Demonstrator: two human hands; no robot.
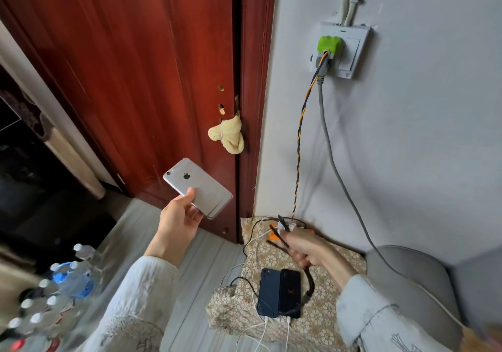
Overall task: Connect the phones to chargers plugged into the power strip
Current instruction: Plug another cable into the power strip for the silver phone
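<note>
My left hand [179, 220] holds a silver phone [197, 187] up in front of the red door, back side facing me. My right hand [309, 251] grips a black multi-head charging cable [281, 236] over the patterned stool [320, 321]. An orange-and-white power strip [275, 232] with white chargers lies at the stool's far end, partly hidden by my fingers. Two dark phones [279, 293] lie side by side on the stool, each with a white cable [260, 332] in its near end.
A red wooden door [135, 80] with a yellow cloth [228, 134] at its latch stands ahead. A wall socket [342, 50] with a green plug feeds a twisted wire and a grey cord. Water bottles [54, 297] crowd the lower left. A grey chair [407, 283] is at right.
</note>
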